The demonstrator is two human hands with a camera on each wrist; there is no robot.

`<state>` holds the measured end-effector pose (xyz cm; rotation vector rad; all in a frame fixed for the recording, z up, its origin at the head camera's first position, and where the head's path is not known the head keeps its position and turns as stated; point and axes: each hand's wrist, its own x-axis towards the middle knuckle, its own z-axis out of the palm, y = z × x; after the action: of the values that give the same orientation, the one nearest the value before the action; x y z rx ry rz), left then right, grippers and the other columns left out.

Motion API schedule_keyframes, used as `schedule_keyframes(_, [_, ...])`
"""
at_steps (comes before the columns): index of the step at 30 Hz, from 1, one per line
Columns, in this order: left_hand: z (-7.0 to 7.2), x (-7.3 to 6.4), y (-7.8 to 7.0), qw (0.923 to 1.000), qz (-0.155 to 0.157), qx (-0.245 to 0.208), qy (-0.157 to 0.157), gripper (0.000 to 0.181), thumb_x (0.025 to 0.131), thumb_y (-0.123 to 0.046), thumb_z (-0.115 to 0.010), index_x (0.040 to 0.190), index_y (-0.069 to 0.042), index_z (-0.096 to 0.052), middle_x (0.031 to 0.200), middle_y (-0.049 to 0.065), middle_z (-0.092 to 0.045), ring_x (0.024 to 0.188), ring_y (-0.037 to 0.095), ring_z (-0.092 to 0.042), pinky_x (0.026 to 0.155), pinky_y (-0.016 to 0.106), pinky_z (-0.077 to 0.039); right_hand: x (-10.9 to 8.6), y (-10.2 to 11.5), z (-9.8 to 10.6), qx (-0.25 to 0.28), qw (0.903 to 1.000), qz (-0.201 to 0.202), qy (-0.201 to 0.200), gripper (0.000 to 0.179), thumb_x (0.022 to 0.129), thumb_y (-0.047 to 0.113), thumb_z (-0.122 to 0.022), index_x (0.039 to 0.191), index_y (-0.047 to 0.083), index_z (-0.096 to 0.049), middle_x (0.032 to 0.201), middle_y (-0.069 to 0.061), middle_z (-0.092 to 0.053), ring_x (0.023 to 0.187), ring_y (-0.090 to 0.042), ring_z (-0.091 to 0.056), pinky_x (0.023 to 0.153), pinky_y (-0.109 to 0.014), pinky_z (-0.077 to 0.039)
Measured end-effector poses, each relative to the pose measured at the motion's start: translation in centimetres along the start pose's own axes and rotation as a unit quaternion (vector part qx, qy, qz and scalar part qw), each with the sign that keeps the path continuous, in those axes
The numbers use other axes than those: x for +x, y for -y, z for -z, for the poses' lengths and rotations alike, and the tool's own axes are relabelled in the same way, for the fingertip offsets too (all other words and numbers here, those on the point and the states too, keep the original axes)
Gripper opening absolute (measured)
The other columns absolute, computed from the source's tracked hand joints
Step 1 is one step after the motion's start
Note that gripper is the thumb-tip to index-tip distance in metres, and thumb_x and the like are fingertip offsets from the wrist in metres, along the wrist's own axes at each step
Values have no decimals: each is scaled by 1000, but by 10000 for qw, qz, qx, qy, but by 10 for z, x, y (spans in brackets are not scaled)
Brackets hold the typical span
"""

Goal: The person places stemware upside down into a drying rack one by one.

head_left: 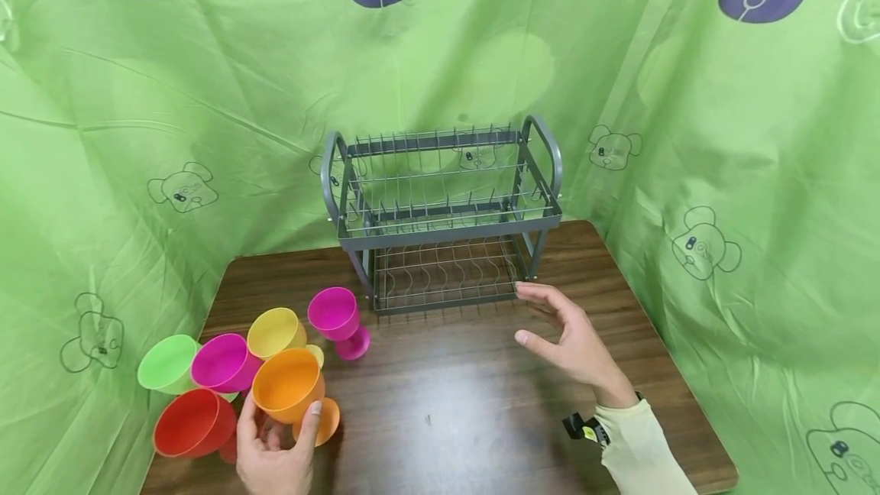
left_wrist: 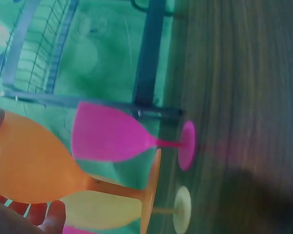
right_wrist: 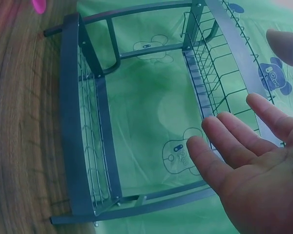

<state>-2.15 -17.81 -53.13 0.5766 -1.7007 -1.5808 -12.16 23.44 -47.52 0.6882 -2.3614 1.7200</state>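
Observation:
My left hand (head_left: 275, 449) grips an orange goblet (head_left: 287, 386) by its bowl, thumb on one side and fingers on the other. In the left wrist view the orange goblet (left_wrist: 34, 161) is seen from the side, its stem and round foot free of the hand. Around it stand a red goblet (head_left: 194, 425), a green goblet (head_left: 167, 363), a yellow goblet (head_left: 276, 333) and two magenta goblets, one beside the green (head_left: 223, 363) and one nearer the rack (head_left: 334, 314). My right hand (head_left: 571, 338) holds nothing, fingers extended and thumb apart, near the rack's front right corner.
A grey two-tier dish rack (head_left: 447, 231) with wire shelves stands at the back of the wooden table (head_left: 440, 403). Green printed curtains (head_left: 440, 59) enclose the table at the back and both sides. A black strap (head_left: 584, 429) circles the right wrist.

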Motion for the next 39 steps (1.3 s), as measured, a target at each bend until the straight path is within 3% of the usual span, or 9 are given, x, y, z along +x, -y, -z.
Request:
schedule_keyframes(7, [-11, -4, -9, 9952, -225, -178, 932, 92, 70, 20, -87, 152, -6, -55, 136, 8, -62, 112, 16, -65, 95, 9, -54, 0, 7, -6, 180, 9997, -50, 164, 68, 88, -3, -81, 150, 5, -53, 153, -10, -58, 139, -20, -58, 117, -31, -49])
schedule_keyframes(12, [-18, -4, -15, 9901, -342, 105, 1360, 94, 70, 16, -89, 153, -10, -54, 139, 3, -60, 120, 16, -61, 102, 7, -50, 1, 12, -12, 693, 9966, 27, 454, 67, 89, -9, -76, 150, -1, -50, 155, -14, -55, 140, -24, -58, 117, -34, -51])
schedule_keyframes(16, [-22, -2, -17, 9822, -671, 498, 1684, 96, 69, 9, -94, 153, -15, -56, 137, 0, -60, 121, 12, -59, 102, 5, -48, 2, 14, -16, 820, 9948, 131, 582, 67, 89, -9, -75, 150, -3, -48, 155, -15, -55, 141, -25, -57, 117, -31, -50])
schedule_keyframes(20, [-27, 2, -19, 9693, -1054, 819, 2062, 98, 66, 3, -97, 153, -19, -57, 138, 1, -61, 118, 9, -59, 99, 4, -47, 2, 17, -20, 953, 9929, 146, 702, 66, 89, -10, -75, 150, -4, -49, 154, -16, -55, 141, -29, -57, 117, -36, -51])
schedule_keyframes(25, [-35, 4, -24, 9481, -1406, 1193, 2590, 99, 67, -7, -100, 154, -24, -55, 140, 1, -61, 114, 3, -59, 98, 4, -46, 4, 25, -26, 1013, 9907, 119, 899, 67, 89, -9, -77, 150, -2, -49, 152, -16, -57, 142, -30, -56, 117, -44, -50])
schedule_keyframes(30, [-45, 3, -32, 9295, -1712, 1207, 3037, 98, 67, -15, -100, 154, -22, -56, 140, -1, -62, 116, 5, -57, 93, 10, -47, 9, 32, -32, 1088, 9873, 222, 1137, 68, 89, -8, -77, 150, -3, -49, 153, -16, -56, 143, -27, -56, 119, -41, -49])
schedule_keyframes(36, [-56, 2, -41, 9104, -1787, 1213, 3528, 94, 70, -22, -98, 154, -30, -56, 140, -5, -60, 114, 9, -58, 83, 19, -51, 13, 38, -38, 1047, 9850, 233, 1355, 70, 88, -4, -81, 150, -2, -49, 155, -13, -55, 143, -21, -55, 120, -41, -47])
schedule_keyframes(39, [-60, 2, -46, 8954, -1768, 1349, 3858, 92, 70, -23, -98, 152, -31, -56, 139, -6, -59, 112, 11, -57, 76, 23, -54, 13, 40, -42, 853, 9863, 193, 1396, 72, 87, 1, -84, 150, 1, -50, 154, -9, -56, 143, -21, -55, 121, -45, -46])
